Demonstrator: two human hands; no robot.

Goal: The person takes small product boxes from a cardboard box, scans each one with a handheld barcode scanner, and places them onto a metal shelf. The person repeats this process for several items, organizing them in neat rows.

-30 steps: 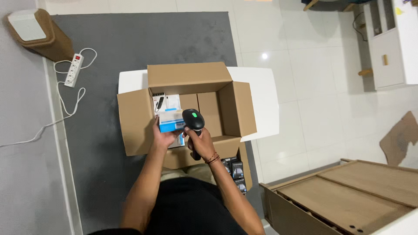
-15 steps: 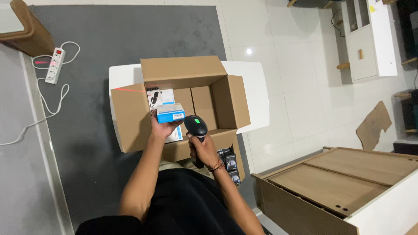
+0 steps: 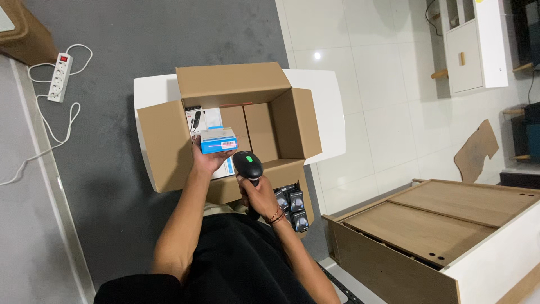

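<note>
My left hand [image 3: 207,160] holds up a small blue and white product box [image 3: 219,139] over the near edge of an open cardboard carton [image 3: 169,141]. My right hand [image 3: 260,194] grips a black handheld barcode scanner [image 3: 248,165] with a green light on top, its head just right of and below the small box. Inside the carton lies a white packaged item [image 3: 198,119] at the left. The carton stands on a small white table [image 3: 326,112].
Several small black boxes [image 3: 292,204] sit by my right knee. A wooden cabinet lying on its side [image 3: 433,231] is at the right. A white power strip [image 3: 59,77] with cable lies on the grey carpet [image 3: 112,50] at the left.
My left hand has lifted the blue and white box slightly out of the carton toward the scanner. The camera view has shifted, so the carton sits lower and more central.
</note>
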